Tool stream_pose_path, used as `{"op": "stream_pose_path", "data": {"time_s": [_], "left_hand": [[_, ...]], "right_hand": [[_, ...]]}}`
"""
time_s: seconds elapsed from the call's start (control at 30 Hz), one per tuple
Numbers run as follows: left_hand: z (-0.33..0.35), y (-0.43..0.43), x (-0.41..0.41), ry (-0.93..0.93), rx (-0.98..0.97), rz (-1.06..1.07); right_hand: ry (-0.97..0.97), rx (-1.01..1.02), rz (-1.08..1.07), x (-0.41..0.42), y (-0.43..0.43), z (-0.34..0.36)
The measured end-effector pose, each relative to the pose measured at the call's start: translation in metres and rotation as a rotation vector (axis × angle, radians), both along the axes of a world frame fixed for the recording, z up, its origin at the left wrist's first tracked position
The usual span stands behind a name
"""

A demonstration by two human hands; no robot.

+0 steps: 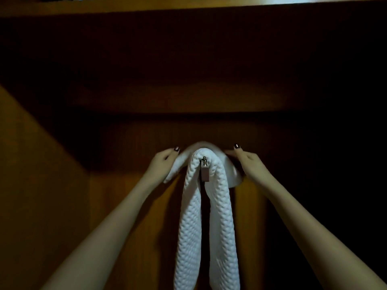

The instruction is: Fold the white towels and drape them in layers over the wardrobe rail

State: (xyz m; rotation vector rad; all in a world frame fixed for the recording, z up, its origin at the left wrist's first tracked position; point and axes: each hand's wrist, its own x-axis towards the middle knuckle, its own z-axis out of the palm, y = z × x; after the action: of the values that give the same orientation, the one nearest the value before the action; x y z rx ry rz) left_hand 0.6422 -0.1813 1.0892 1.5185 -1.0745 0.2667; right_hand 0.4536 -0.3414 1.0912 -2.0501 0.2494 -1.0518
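Observation:
A textured white towel point(206, 227) hangs in two long tails over the end of the wardrobe rail point(204, 171), whose metal knob points at me. Behind it a smoother white towel point(234, 174) lies across the same rail, spreading to both sides. My left hand point(161, 162) grips that rear towel's left edge. On the other side my right hand point(250, 162) holds its right edge, thumb raised. Most of the rail is hidden under the cloth.
Dark wooden wardrobe interior all round: a back panel point(188, 97), a slanting left wall point(41, 164) and a shelf edge point(188, 6) overhead. The right side is in deep shadow.

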Motion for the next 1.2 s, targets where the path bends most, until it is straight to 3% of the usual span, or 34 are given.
{"op": "stream_pose_path", "data": {"time_s": [0.1, 0.23, 0.3, 0.4, 0.6, 0.7, 0.8, 0.9, 1.0, 1.2], "left_hand": [[0.004, -0.002, -0.027, 0.097, 0.063, -0.193], [-0.008, 0.008, -0.042, 0.123, 0.126, -0.26], [-0.011, 0.017, -0.043, 0.142, 0.043, -0.265], [-0.024, 0.035, -0.05, 0.006, -0.011, -0.173], [-0.107, 0.048, -0.083, -0.15, -0.161, -0.075], [-0.172, 0.039, -0.104, -0.097, 0.091, -0.185], [-0.236, 0.031, -0.141, -0.179, 0.408, -0.338], [-0.285, 0.025, -0.187, -0.268, 0.581, -0.469], [-0.336, 0.018, -0.244, -0.354, 0.749, -0.602], [-0.463, 0.041, -0.391, -0.587, 1.065, -0.932]], "right_hand": [[0.105, 0.017, 0.123, 0.003, 0.005, 0.0], [0.142, 0.012, 0.151, -0.008, 0.017, -0.012], [0.113, 0.01, 0.096, -0.018, 0.027, -0.013], [0.072, -0.023, -0.043, -0.037, 0.046, -0.021], [0.176, -0.137, -0.337, -0.074, 0.088, -0.087], [0.327, -0.116, -0.452, -0.101, 0.107, -0.151], [0.494, -0.051, -0.529, -0.136, 0.129, -0.222], [0.601, 0.07, -0.641, -0.179, 0.152, -0.289], [0.713, 0.208, -0.74, -0.237, 0.179, -0.361], [0.895, 0.684, -1.006, -0.391, 0.272, -0.5]]}}
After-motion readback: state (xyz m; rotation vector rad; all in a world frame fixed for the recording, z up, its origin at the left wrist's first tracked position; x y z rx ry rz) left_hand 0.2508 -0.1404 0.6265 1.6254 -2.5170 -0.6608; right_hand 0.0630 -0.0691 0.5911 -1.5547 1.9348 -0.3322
